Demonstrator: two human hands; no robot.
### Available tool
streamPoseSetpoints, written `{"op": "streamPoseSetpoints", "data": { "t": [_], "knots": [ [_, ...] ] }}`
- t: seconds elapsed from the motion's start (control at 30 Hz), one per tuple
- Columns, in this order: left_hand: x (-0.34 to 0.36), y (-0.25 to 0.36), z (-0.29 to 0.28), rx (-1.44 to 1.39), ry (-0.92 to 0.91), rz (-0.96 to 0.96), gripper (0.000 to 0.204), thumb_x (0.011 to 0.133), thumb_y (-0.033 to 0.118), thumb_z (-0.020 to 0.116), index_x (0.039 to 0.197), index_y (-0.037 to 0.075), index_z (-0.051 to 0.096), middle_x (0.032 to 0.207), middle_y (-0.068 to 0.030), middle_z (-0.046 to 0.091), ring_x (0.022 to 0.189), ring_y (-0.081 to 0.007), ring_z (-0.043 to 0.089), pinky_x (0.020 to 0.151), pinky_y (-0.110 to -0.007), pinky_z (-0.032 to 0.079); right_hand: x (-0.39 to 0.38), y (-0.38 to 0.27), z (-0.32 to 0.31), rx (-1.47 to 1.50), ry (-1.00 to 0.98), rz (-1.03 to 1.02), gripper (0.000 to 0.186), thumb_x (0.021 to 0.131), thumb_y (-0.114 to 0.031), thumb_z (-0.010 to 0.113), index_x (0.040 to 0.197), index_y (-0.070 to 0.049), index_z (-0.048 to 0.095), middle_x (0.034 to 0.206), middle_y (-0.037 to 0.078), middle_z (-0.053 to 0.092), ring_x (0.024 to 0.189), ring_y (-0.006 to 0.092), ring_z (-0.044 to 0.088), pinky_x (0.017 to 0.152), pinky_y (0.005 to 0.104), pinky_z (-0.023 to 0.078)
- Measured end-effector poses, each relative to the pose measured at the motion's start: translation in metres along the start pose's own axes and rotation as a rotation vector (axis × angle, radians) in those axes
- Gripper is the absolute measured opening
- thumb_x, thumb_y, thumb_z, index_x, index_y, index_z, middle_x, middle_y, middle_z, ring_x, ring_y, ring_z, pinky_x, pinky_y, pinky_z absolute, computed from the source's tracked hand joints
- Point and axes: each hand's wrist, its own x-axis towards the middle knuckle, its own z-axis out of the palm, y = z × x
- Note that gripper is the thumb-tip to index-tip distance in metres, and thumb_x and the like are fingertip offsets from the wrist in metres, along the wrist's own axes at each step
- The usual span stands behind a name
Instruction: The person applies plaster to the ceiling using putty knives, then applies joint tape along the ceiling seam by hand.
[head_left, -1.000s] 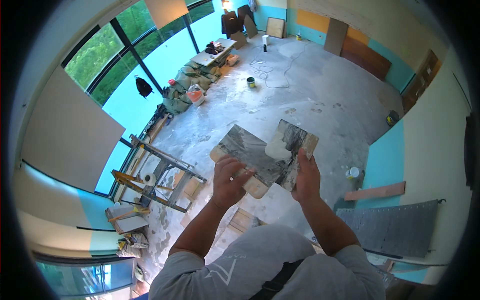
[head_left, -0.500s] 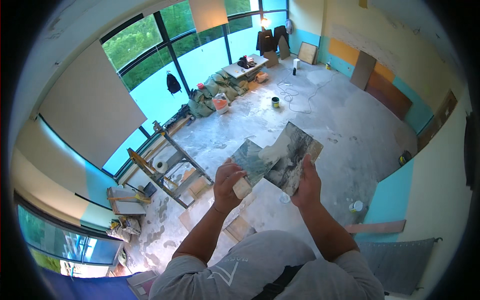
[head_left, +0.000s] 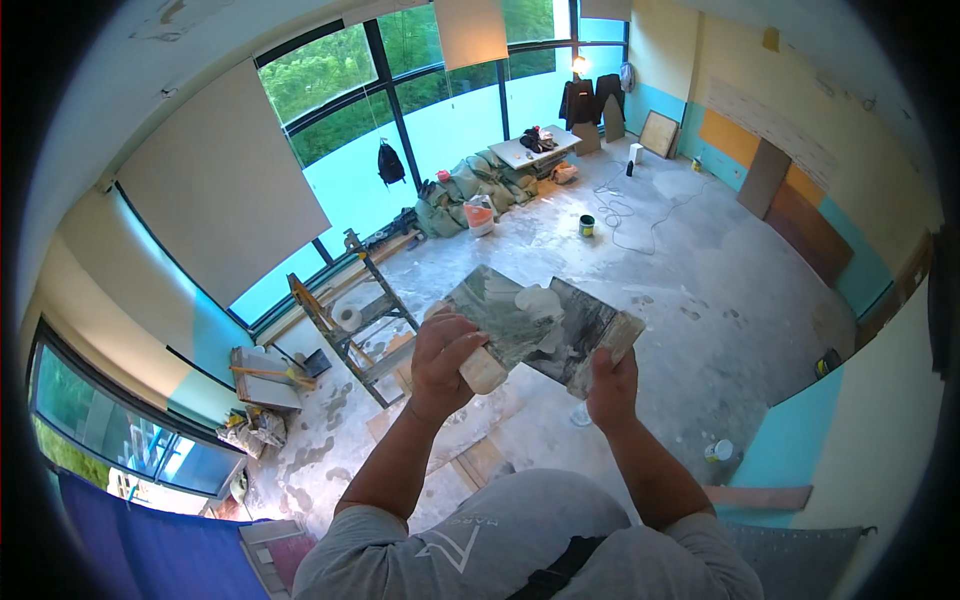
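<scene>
My left hand (head_left: 440,365) is closed round the pale wooden handle of a wide metal putty knife (head_left: 480,300), raised in front of my body. My right hand (head_left: 612,385) grips a second wide scraper (head_left: 590,325), with a dark, smeared blade and a pale handle, angled toward the first. Their blades meet or overlap in the middle, where a lump of white putty (head_left: 538,302) sits. Where exactly the edges touch I cannot make out.
A stepladder (head_left: 350,320) with a white roll stands at left. Sandbags (head_left: 465,195), a white-topped bench (head_left: 530,150) and a backpack (head_left: 390,163) are along the windows. A green pail (head_left: 586,226), loose cord, a white tub (head_left: 718,450) and leaning boards (head_left: 810,215) are around the floor.
The scrapers have shifted slightly right and changed their tilt, with the putty now across where the blades meet. The view has swung, so the room appears further right and lower.
</scene>
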Motion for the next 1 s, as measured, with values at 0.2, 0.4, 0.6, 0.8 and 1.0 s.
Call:
{"op": "streamPoseSetpoints", "data": {
  "t": [0.2,0.4,0.6,0.8,1.0],
  "knots": [
    [0.001,0.007,-0.003,0.125,0.103,0.014,0.04,0.063,0.006,0.08,0.1,0.009,0.065,0.099,-0.0109,0.061,0.099,-0.0307,0.06,0.096,-0.051,0.046,-0.023,0.011,0.009,-0.016,-0.139,0.139,0.041,0.102,-0.026,0.051,0.134,-0.002,0.044,0.123,0.007,0.057,0.11,0.0159,0.055,0.097,0.0342,0.045],
    [-0.007,0.007,-0.003,-0.027,0.261,-0.071,0.037,0.07,-0.009,0.068,0.103,0.004,0.06,0.102,-0.015,0.06,0.1,-0.0314,0.061,0.101,-0.051,0.046,-0.017,0.021,0.034,0.695,0.104,0.667,0.043,0.101,-0.032,0.049,0.134,-0.005,0.044,0.126,0.014,0.057,0.112,0.0303,0.06,0.096,0.0507,0.051],
    [-0.037,0.015,-0.014,-0.172,0.274,-0.199,0.037,0.069,-0.015,0.061,0.102,0.003,0.06,0.102,-0.0149,0.062,0.099,-0.03,0.061,0.1,-0.047,0.048,-0.008,0.001,0.045,0.922,-0.017,0.663,0.047,0.101,-0.037,0.048,0.135,-0.006,0.044,0.127,0.015,0.057,0.115,0.0329,0.059,0.098,0.0496,0.049],
    [-0.056,0.018,-0.014,-0.101,0.235,-0.193,0.037,0.068,-0.013,0.063,0.101,0.004,0.061,0.104,-0.015,0.063,0.099,-0.0308,0.062,0.1,-0.046,0.048,-0.007,-0.017,0.058,0.877,-0.085,0.587,0.046,0.1,-0.037,0.05,0.134,-0.007,0.044,0.125,0.013,0.057,0.113,0.0285,0.06,0.096,0.0457,0.051],
    [-0.056,0.012,-0.031,0.14,0.185,-0.118,0.039,0.065,-0.005,0.071,0.101,0.006,0.062,0.103,-0.0134,0.064,0.099,-0.0328,0.061,0.098,-0.048,0.047,-0.01,-0.028,0.068,0.76,-0.04,0.511,0.044,0.101,-0.036,0.05,0.134,-0.009,0.043,0.125,0.01,0.056,0.111,0.0262,0.06,0.095,0.0439,0.052]
  ]
}}
